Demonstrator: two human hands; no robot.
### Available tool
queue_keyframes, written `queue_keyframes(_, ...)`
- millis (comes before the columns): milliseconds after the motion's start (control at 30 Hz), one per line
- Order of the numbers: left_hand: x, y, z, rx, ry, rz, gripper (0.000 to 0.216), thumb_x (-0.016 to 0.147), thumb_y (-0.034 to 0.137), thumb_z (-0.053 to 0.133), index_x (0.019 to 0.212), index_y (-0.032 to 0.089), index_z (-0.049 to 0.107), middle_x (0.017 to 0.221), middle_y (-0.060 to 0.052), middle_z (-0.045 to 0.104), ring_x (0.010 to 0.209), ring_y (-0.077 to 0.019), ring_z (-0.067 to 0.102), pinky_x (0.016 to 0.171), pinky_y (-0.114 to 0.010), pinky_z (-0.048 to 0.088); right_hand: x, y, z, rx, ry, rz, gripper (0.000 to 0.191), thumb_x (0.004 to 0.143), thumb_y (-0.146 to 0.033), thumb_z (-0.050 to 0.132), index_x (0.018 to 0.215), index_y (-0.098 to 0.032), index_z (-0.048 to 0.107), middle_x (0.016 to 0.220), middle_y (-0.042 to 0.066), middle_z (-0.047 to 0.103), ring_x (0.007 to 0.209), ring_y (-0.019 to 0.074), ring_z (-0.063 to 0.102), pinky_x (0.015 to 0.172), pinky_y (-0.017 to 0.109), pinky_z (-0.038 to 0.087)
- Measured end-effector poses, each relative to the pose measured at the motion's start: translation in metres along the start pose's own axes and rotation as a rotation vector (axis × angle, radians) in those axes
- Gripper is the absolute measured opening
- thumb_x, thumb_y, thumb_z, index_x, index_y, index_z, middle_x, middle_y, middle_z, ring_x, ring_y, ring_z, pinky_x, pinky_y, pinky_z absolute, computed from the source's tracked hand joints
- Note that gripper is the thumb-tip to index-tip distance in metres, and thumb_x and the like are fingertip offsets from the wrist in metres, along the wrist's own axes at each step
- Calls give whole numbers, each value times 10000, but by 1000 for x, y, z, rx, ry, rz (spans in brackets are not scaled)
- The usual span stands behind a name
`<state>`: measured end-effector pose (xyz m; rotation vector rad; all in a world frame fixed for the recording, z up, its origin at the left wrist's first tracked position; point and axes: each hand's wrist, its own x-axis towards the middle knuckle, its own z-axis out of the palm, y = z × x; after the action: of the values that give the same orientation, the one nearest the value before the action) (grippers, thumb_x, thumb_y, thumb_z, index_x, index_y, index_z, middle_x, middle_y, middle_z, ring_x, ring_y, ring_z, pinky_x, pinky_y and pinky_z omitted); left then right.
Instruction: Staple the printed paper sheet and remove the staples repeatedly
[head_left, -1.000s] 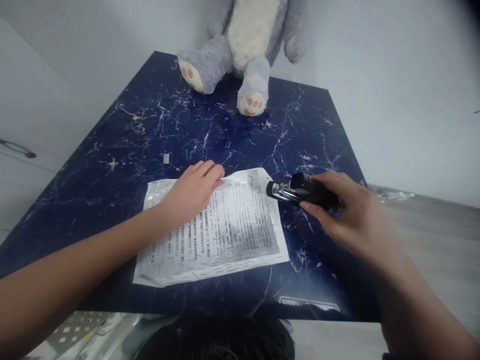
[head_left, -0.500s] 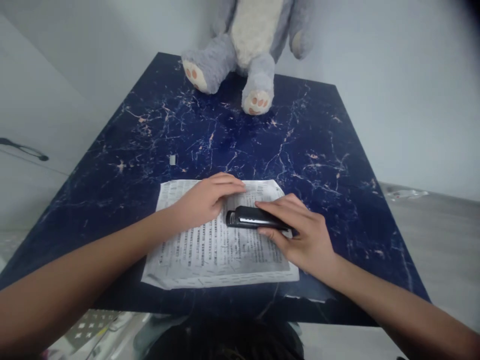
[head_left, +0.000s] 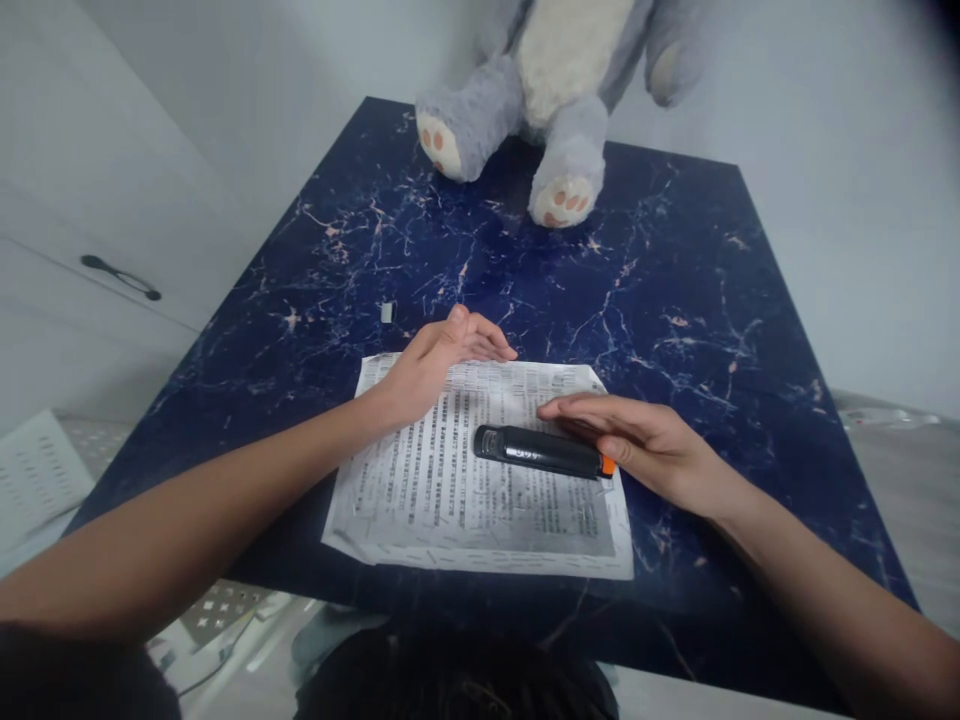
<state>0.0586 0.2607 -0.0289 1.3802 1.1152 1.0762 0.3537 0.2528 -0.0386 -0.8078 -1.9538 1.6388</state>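
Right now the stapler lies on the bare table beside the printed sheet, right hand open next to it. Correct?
No. In the head view the stapler lies on top of the printed sheet; the right hand is open next to it.

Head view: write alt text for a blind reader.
A black stapler with an orange end lies on a printed paper sheet on a dark blue marbled table, the open right hand at its orange end, the left hand resting on the sheet's far edge. A grey and cream plush toy sits at the table's back.
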Motion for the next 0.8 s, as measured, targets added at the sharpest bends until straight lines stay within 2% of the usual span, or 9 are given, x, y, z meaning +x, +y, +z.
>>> queue_keyframes(133,1,-4,-2,-46,-69,18,699,1053,674,260,987,161,730,1007,-119,776,982,-225,743,878,-372,593,-2,-2,1,-112,44,2,287,1022,-353,624,1293,-355,718,1375,53,691,1324,258,627,1135,464,529)
queue_keyframes(200,1,-7,-3,-54,-75,31,692,1059,668,258,1000,159,724,1016,-120,776,982,-220,741,881,-367,589,-2,-4,1,-56,59,-2,273,1022,-374,618,1271,-356,730,1382,57,686,1338,269,618,1135,477,524)
queue_keyframes(300,1,-9,-3,-50,-68,28,687,1061,664,268,999,152,721,1013,-123,779,977,-223,742,887,-373,591,-1,-9,1,128,-49,3,356,997,-424,639,1340,-345,693,1453,76,639,1401,306,561,1186,543,459)
queue_keyframes(400,1,-10,-3,-48,-71,27,688,1052,682,280,1017,155,720,1039,-125,782,992,-224,741,924,-380,584,1,-13,2,243,-155,11,459,946,-384,708,1397,-313,653,1499,85,598,1443,312,513,1238,547,380)
queue_keyframes(600,-1,-10,-1,-54,-72,40,669,1037,702,319,1030,167,722,1050,-123,786,1003,-225,741,964,-386,573,1,-13,4,297,-147,11,442,940,-261,710,1379,-276,660,1474,90,614,1420,289,536,1248,514,366)
queue_keyframes(800,-1,-9,-1,-46,-53,18,649,1037,694,337,1036,171,721,1054,-123,788,1011,-228,741,962,-389,574,2,-12,3,309,-151,-2,463,918,-285,743,1373,-270,662,1450,94,632,1400,290,554,1230,513,390)
